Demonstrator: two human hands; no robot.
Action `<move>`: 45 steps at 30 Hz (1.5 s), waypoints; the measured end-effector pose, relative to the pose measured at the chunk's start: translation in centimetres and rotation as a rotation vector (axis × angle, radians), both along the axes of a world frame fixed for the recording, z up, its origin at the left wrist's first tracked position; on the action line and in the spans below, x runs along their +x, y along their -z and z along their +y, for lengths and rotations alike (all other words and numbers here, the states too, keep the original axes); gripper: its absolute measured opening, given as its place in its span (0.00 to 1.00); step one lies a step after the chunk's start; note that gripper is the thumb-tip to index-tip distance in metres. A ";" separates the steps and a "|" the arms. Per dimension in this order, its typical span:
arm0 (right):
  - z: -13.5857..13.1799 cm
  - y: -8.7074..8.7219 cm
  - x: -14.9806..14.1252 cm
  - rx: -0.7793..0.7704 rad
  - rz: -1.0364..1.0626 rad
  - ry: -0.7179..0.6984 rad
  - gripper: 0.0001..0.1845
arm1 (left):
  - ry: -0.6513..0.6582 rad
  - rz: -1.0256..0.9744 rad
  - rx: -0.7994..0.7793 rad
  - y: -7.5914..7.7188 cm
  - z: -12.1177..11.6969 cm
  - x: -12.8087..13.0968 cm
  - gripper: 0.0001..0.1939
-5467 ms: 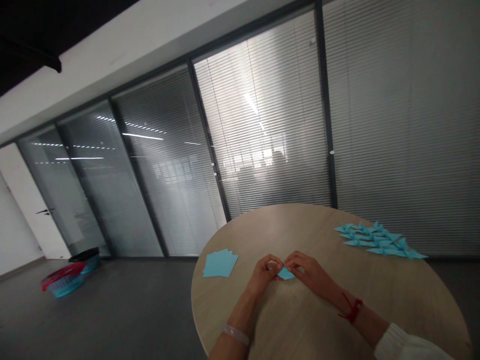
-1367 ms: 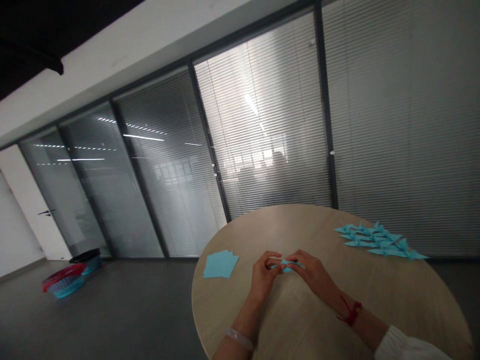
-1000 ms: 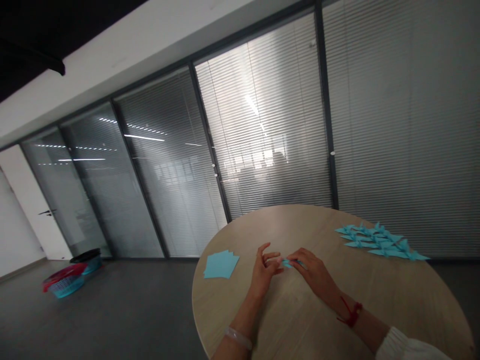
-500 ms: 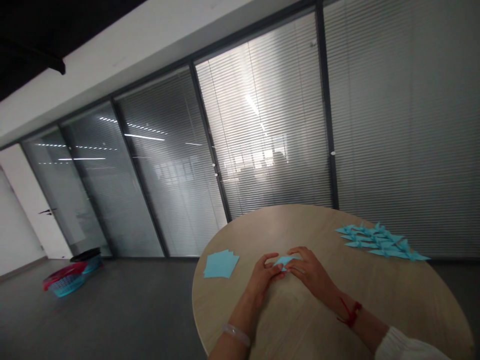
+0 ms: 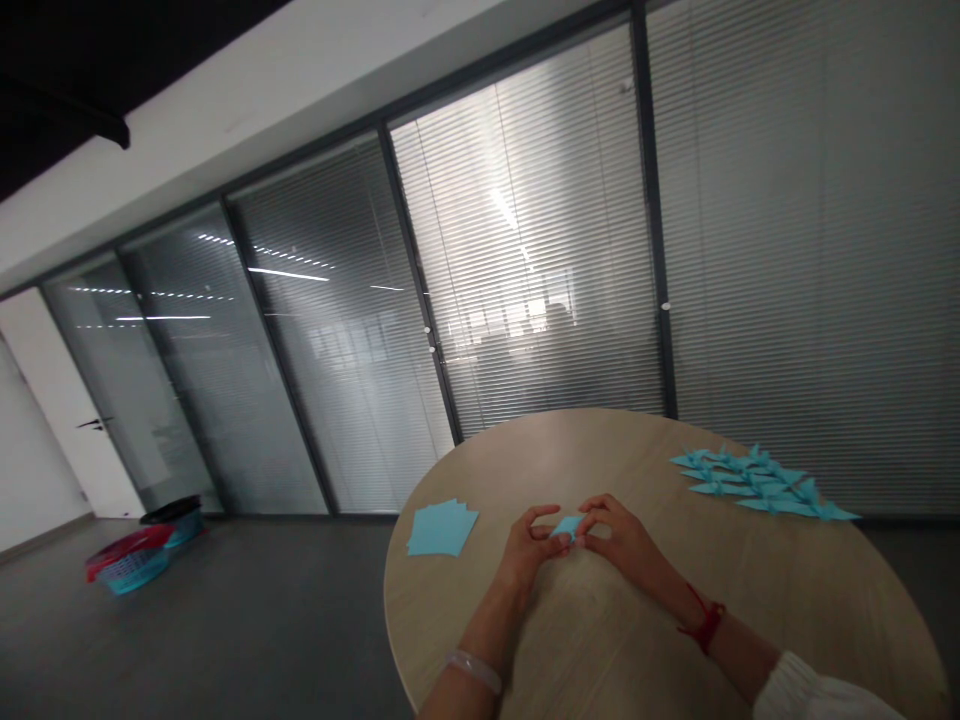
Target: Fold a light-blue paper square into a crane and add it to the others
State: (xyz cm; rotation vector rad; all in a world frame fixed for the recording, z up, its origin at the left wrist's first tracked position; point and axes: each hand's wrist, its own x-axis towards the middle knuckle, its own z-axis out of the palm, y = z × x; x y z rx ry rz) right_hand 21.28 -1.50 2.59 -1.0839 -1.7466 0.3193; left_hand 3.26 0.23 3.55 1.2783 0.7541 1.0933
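Observation:
A small folded piece of blue origami paper (image 5: pixel 568 525) is held between my two hands, low over the round wooden table (image 5: pixel 585 640). My left hand (image 5: pixel 531 543) grips its near left side, thumb at the lower edge and index finger curved behind. From the right, my right hand (image 5: pixel 613 535) pinches the paper with thumb and fingers. The fingertips of both hands nearly meet at its near corner. Parts of the folds lie hidden under the fingers.
Left of my hands lies a loose stack of blue paper squares (image 5: pixel 442 528). Several folded blue paper cranes (image 5: pixel 757 482) stand in rows toward the table's right edge. Baskets (image 5: pixel 131 560) sit on the floor at far left. A glass partition with blinds (image 5: pixel 540 250) rises behind the table.
My right fingers have drawn back slightly and curled into a pinch at the paper's right side. More of the paper shows, and it is turned a little. The left hand has barely shifted.

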 end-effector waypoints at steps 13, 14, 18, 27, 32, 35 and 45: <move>0.7 0.6 0.2 -0.151 0.173 -0.078 0.04 | 0.002 0.042 0.006 -0.5 -0.1 0.2 0.37; 0.7 0.6 0.3 -0.155 0.175 -0.094 0.05 | 0.000 0.042 0.000 -0.5 -0.1 0.2 0.37; 0.6 0.3 0.3 -0.226 0.212 -0.194 0.06 | 0.001 0.044 -0.002 -0.4 -0.1 0.3 0.37; 0.9 0.9 0.1 -0.343 0.345 -0.152 0.10 | -0.009 0.096 0.033 -0.6 -0.2 0.5 0.37; 1.1 1.5 -0.1 -0.448 0.527 -0.212 0.23 | -0.032 0.087 0.046 -0.6 -0.3 0.7 0.37; 1.1 1.6 -0.2 -0.467 0.558 -0.205 0.27 | -0.044 0.090 0.053 -0.6 -0.3 0.8 0.36; 1.2 1.5 -0.2 -0.462 0.579 -0.153 0.29 | -0.027 0.105 0.098 -0.8 -0.4 0.8 0.41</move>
